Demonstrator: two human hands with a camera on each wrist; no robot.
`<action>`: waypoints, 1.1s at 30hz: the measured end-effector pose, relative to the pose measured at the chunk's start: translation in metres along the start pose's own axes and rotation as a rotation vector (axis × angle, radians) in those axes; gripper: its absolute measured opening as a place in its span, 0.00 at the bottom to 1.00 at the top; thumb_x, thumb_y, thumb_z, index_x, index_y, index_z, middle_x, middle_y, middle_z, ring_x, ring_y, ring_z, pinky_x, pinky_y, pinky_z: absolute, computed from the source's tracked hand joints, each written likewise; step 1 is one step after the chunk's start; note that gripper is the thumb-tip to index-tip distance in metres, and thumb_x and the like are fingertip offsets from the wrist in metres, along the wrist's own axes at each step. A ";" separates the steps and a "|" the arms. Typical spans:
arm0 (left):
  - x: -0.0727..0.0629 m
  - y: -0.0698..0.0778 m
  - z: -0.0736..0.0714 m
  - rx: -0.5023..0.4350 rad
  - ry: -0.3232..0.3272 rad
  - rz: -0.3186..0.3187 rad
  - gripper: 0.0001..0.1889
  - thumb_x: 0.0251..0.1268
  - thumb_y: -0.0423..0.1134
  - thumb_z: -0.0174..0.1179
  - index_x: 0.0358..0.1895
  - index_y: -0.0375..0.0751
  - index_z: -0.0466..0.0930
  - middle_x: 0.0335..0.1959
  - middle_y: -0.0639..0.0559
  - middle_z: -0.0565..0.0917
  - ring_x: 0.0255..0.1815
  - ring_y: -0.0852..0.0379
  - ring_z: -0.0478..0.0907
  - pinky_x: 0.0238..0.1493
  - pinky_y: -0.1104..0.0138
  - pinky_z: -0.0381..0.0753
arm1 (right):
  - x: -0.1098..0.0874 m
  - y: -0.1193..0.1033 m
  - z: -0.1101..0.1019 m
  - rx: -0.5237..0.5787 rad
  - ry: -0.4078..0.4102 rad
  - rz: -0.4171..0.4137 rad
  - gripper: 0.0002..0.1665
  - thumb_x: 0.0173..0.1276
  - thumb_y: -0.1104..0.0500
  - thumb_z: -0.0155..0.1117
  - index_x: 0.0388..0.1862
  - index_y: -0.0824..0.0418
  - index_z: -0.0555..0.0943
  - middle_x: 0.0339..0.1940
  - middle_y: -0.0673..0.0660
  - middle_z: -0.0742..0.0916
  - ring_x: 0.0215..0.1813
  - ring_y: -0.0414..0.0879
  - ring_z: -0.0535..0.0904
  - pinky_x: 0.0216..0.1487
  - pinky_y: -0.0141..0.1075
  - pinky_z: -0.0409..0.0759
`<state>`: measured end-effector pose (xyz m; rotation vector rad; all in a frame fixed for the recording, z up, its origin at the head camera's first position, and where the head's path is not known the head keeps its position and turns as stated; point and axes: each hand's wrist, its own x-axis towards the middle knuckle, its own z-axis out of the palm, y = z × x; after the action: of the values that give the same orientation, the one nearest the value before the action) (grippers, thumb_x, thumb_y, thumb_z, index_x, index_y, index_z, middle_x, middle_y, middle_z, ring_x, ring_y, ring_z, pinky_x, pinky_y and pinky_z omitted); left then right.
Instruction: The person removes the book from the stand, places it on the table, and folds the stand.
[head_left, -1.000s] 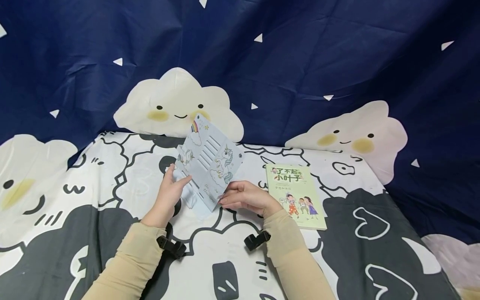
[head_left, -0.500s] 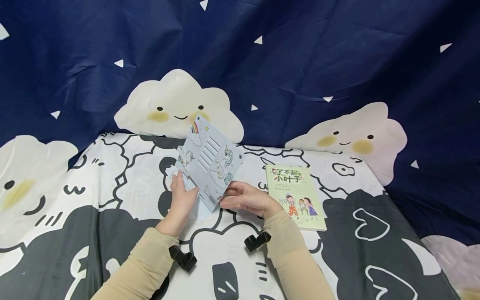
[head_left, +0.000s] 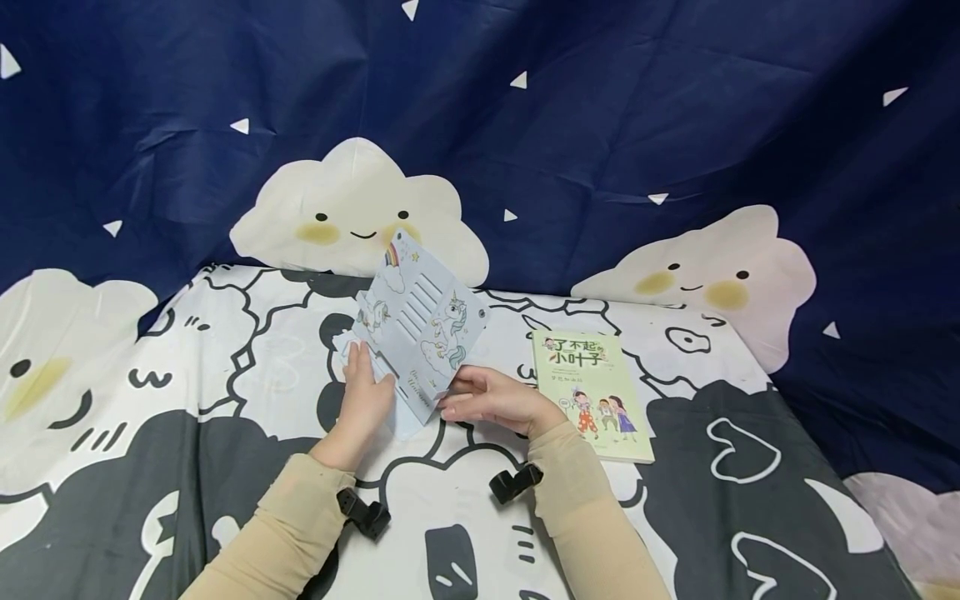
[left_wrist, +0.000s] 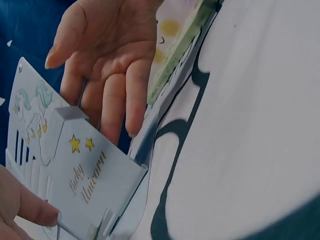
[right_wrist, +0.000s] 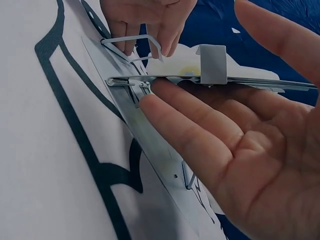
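Observation:
A pale blue metal book stand (head_left: 427, 325), printed with unicorns and "Lucky Unicorn", is tilted up in the head view. Its panel has several slots, and a flat base plate (right_wrist: 162, 180) lies below it. My left hand (head_left: 365, 408) holds the stand at its lower left side, thumb by a thin wire piece (right_wrist: 132, 37); part of that grip is hidden. My right hand (head_left: 498, 400) supports the panel's lower right edge from behind, its fingers (right_wrist: 195, 140) straight under the panel in the right wrist view. A small folded ledge (right_wrist: 213, 65) sticks out from the panel.
A green paperback book (head_left: 592, 396) with cartoon children lies just right of my right hand. Black-and-white patterned cloth (head_left: 405, 500) covers the surface. Behind it hangs a dark blue curtain (head_left: 570, 150) with cloud faces. A black camera mount sits on each wrist.
My left hand has moved right and slightly down, its fingers drawing closer together at the stand's left side. The right hand and the panel have stayed almost still.

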<state>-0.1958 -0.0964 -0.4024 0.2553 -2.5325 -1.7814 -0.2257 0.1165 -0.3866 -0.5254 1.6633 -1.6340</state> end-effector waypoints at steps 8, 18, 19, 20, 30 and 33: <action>0.009 -0.008 -0.011 0.070 -0.041 0.031 0.40 0.71 0.33 0.44 0.78 0.28 0.31 0.80 0.33 0.29 0.81 0.36 0.27 0.79 0.43 0.34 | 0.003 0.000 0.004 -0.033 -0.149 -0.025 0.52 0.64 0.73 0.62 0.81 0.62 0.47 0.80 0.64 0.60 0.79 0.58 0.59 0.76 0.45 0.64; 0.014 -0.011 -0.021 0.075 -0.101 0.059 0.41 0.73 0.33 0.44 0.79 0.32 0.27 0.81 0.34 0.30 0.82 0.37 0.28 0.79 0.44 0.32 | 0.000 0.003 0.014 -0.048 -0.265 0.000 0.57 0.64 0.73 0.63 0.81 0.59 0.39 0.83 0.61 0.48 0.83 0.58 0.44 0.79 0.49 0.57; 0.016 -0.013 -0.022 0.073 -0.108 0.061 0.41 0.73 0.33 0.45 0.79 0.33 0.27 0.81 0.34 0.30 0.82 0.38 0.28 0.80 0.45 0.32 | 0.000 0.003 0.015 -0.056 -0.269 0.000 0.57 0.63 0.73 0.63 0.81 0.59 0.39 0.83 0.61 0.47 0.83 0.58 0.43 0.79 0.49 0.55; 0.017 -0.014 -0.023 0.072 -0.117 0.063 0.42 0.73 0.33 0.45 0.79 0.33 0.27 0.81 0.34 0.30 0.82 0.38 0.28 0.80 0.45 0.32 | 0.001 0.004 0.016 -0.059 -0.277 -0.004 0.58 0.63 0.74 0.63 0.81 0.60 0.38 0.83 0.61 0.46 0.83 0.58 0.42 0.80 0.49 0.52; 0.025 -0.021 -0.035 0.043 -0.201 0.106 0.42 0.73 0.32 0.44 0.79 0.38 0.26 0.81 0.37 0.30 0.82 0.39 0.27 0.80 0.44 0.32 | 0.003 0.003 0.025 -0.119 -0.297 0.028 0.66 0.61 0.74 0.64 0.81 0.54 0.30 0.84 0.56 0.39 0.83 0.55 0.40 0.81 0.45 0.48; 0.027 -0.022 -0.037 0.011 -0.216 0.121 0.43 0.73 0.31 0.45 0.79 0.39 0.25 0.81 0.36 0.30 0.82 0.39 0.28 0.80 0.44 0.33 | 0.004 0.004 0.027 -0.125 -0.308 0.015 0.66 0.61 0.74 0.64 0.81 0.54 0.29 0.83 0.56 0.38 0.83 0.54 0.38 0.81 0.45 0.47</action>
<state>-0.2154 -0.1426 -0.4124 -0.0942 -2.6335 -1.8407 -0.2077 0.0953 -0.3893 -0.7830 1.5388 -1.3645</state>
